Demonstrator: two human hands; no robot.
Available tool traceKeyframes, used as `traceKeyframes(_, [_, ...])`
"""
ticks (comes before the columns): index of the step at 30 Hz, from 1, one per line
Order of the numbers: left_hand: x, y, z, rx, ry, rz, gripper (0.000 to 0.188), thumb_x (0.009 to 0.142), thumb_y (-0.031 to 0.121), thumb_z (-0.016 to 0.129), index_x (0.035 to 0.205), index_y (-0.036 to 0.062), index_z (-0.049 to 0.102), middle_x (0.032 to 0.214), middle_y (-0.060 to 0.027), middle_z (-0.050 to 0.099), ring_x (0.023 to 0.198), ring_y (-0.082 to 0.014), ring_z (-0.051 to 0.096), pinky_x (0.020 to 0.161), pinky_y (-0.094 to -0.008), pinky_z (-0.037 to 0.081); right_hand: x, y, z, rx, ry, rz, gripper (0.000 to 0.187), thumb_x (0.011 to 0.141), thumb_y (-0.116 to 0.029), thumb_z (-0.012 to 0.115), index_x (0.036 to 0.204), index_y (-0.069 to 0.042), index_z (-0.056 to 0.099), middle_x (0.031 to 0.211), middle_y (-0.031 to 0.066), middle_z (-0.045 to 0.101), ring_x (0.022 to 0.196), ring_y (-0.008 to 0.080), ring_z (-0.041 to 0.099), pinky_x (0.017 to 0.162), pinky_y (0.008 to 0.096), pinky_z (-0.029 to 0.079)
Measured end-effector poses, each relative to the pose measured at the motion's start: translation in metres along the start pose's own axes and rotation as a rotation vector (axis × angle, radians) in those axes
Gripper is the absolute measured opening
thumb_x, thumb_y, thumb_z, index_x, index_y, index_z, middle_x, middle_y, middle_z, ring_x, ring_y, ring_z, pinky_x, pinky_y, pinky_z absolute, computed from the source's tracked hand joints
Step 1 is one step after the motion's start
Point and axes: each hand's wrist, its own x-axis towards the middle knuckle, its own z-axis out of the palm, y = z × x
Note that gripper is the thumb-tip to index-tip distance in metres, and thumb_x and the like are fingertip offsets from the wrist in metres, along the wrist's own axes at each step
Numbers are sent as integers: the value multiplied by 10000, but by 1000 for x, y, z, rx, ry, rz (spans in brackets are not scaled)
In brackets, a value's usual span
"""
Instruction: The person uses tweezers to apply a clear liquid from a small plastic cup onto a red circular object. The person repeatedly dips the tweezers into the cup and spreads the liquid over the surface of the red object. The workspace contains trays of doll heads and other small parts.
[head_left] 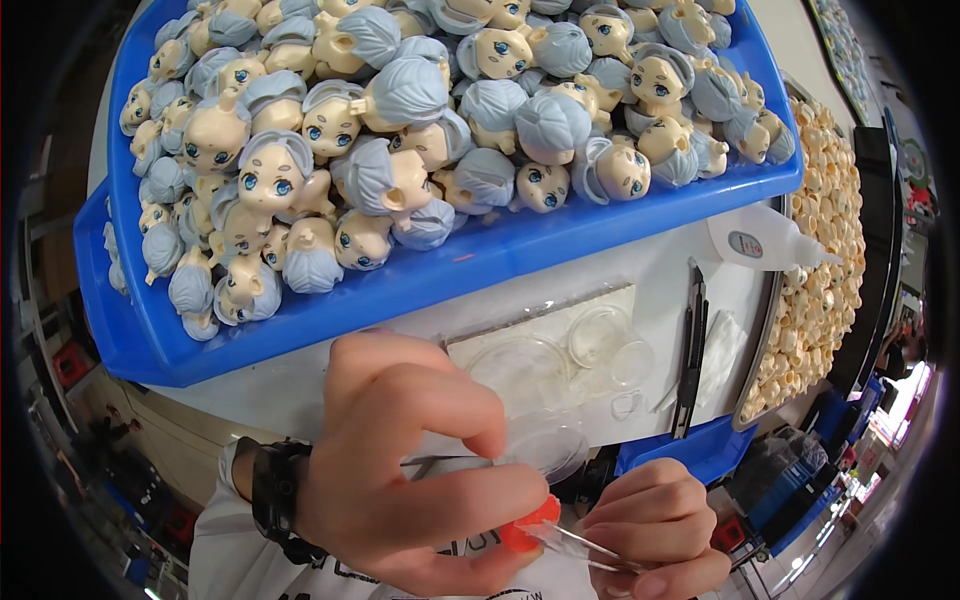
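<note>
My left hand (pixel 405 480), with a black band on its wrist, is closed with a small red-orange piece (pixel 538 513) pinched between its fingertips. A thin, dark metal shaft (pixel 440 459) shows between its thumb and index finger; its ends are hidden. My right hand (pixel 652 525) is closed around what look like metal tweezers (pixel 590 543). Their two slim prongs reach left to the red-orange piece and meet it or lie just beside it. Beyond both hands stands a big blue tray (pixel 480 262), heaped with doll heads (pixel 270 180) with pale blue hair.
Clear round dishes (pixel 598 337) lie on the white table (pixel 420 318). Right of them are a black cutter knife (pixel 690 350) and a white squeeze bottle (pixel 745 238). A tray of small cream-coloured parts (pixel 815 250) borders the right side. Below the table edge sits a blue bin (pixel 715 450).
</note>
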Motion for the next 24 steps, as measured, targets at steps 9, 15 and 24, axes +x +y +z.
traceKeyframes(9, [-5, -8, -2, -15, 15, 94, 304, 484, 404, 713, 710, 240, 594, 776, -1, 425, 718, -217, 344, 582, -304, 295, -1, -12, 6, -33, -34, 42, 193, 723, 54, 534, 864, -78, 526, 647, 118, 560, 483, 165, 518, 363, 220, 343])
traceKeyframes(15, [-1, -8, 4, -144, 113, 150, 285, 489, 223, 662, 748, 121, 598, 759, -34, 463, 698, -199, 415, 621, -308, 318, 1, -18, 11, -96, 25, 86, 200, 728, 63, 524, 870, -77, 526, 636, 111, 557, 464, 157, 509, 348, 216, 321])
traceKeyframes(24, [-10, -11, 5, -23, 79, 78, 253, 563, 476, 676, 682, 267, 598, 732, 22, 426, 768, -222, 356, 585, -308, 280, -8, -42, -10, -34, -160, 615, 173, 677, 33, 621, 781, -50, 512, 641, 82, 575, 501, 145, 516, 384, 222, 421])
